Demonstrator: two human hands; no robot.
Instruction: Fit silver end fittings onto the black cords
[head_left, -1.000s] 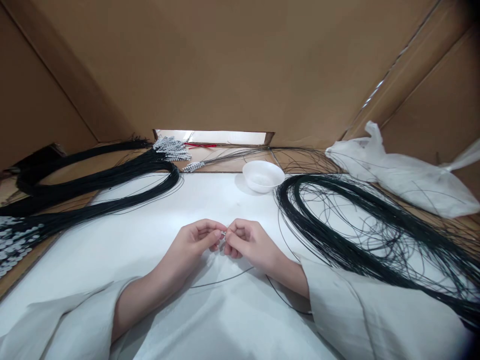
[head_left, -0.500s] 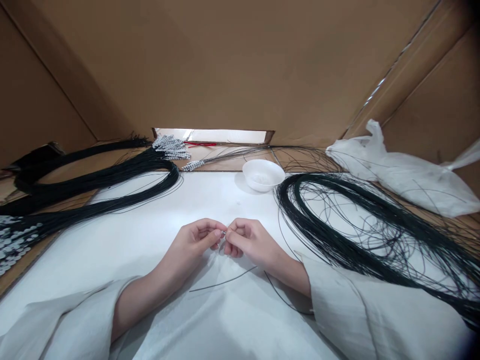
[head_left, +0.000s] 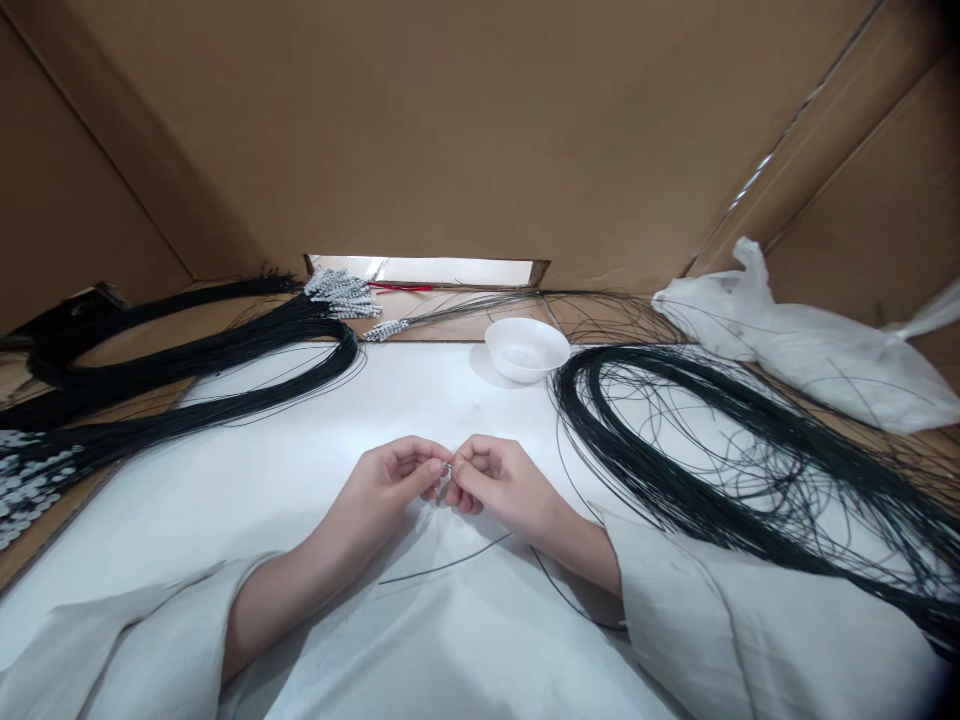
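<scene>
Pale small piece (head_left: 448, 467) sits between the pinched fingertips of left hand (head_left: 401, 480) and right hand (head_left: 484, 482), its axis unclear; below them, dark cord (head_left: 446, 567) slants, tip leftward

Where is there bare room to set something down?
On the white top: between the left bundle and left hand, and between the right hand and bowl. It is crowded at right, where the dark coil and its loose strands sprawl, with the bag beyond.
</scene>
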